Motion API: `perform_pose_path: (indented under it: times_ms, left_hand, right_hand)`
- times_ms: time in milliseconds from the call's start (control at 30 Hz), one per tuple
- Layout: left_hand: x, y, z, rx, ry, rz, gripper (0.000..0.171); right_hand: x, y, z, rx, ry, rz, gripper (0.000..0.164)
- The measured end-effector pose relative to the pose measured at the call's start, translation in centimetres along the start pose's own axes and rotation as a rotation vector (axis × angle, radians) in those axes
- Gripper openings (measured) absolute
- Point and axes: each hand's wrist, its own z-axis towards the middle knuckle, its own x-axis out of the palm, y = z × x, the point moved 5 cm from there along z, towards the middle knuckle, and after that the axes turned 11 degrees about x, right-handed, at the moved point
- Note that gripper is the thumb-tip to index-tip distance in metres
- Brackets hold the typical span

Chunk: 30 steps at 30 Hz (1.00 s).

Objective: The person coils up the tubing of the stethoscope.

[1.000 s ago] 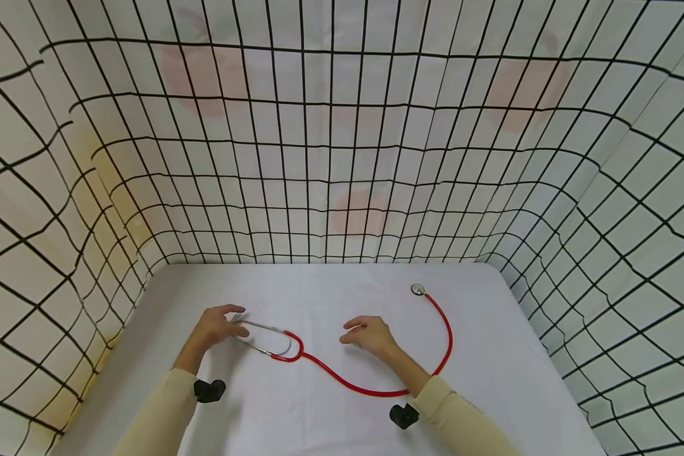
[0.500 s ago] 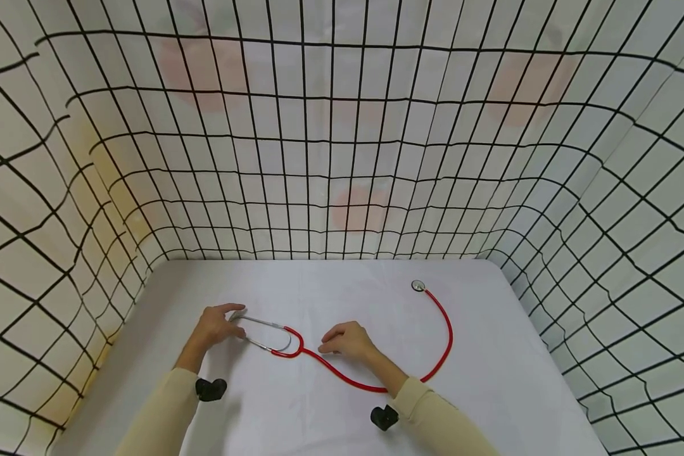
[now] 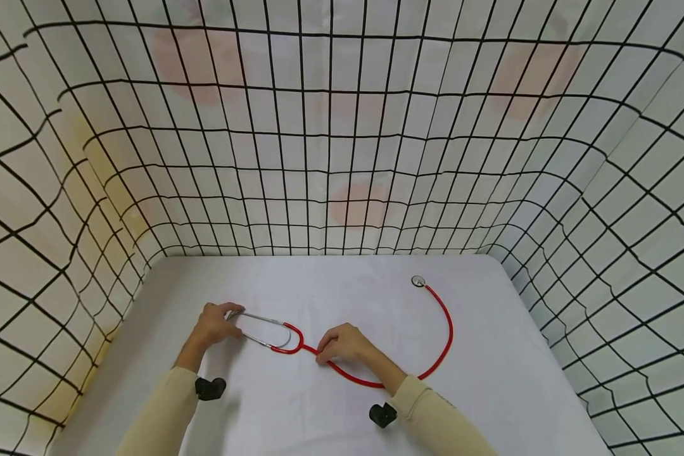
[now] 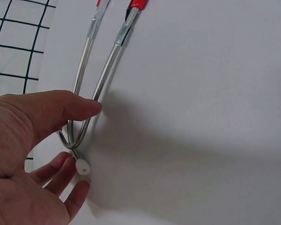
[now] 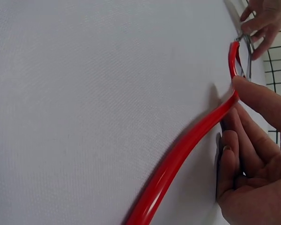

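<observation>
A stethoscope with red tubing (image 3: 449, 342) lies on the white table. Its metal ear tubes (image 4: 107, 70) point left, and its round chest piece (image 3: 418, 281) sits at the far right. My left hand (image 3: 213, 323) holds the ear tubes near their tips; in the left wrist view the thumb crosses them and a white ear tip (image 4: 83, 167) shows beside the curled fingers. My right hand (image 3: 344, 343) pinches the red tube just right of the Y-shaped fork (image 3: 302, 342), thumb on one side and fingers on the other, as the right wrist view shows.
A black wire grid (image 3: 330, 133) with pale cloth behind it encloses the table's back and both sides. The white table (image 3: 490, 405) has rounded back corners. Black wrist cameras (image 3: 211, 389) hang beside both cream sleeves.
My right hand has moved left and down from above the table and taken hold of the red tube near the fork. The left hand stays around the ear tubes.
</observation>
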Motion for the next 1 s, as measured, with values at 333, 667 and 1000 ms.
perform_pose_path:
  times_ms: [333, 667, 1000]
  left_hand:
    - [0.1, 0.2, 0.2, -0.026, -0.004, 0.003, 0.054]
    - [0.1, -0.4, -0.2, -0.005, 0.019, 0.06, 0.042]
    - [0.0, -1.3, -0.4, 0.05, 0.09, 0.046, 0.043]
  right_hand:
    - [0.0, 0.2, -0.1, -0.01, -0.021, -0.012, 0.016]
    - [-0.6, -0.3, 0.0, 0.067, -0.06, 0.032, 0.011]
    - [-1.6, -0.4, -0.3, 0.079, -0.076, 0.035, 0.01]
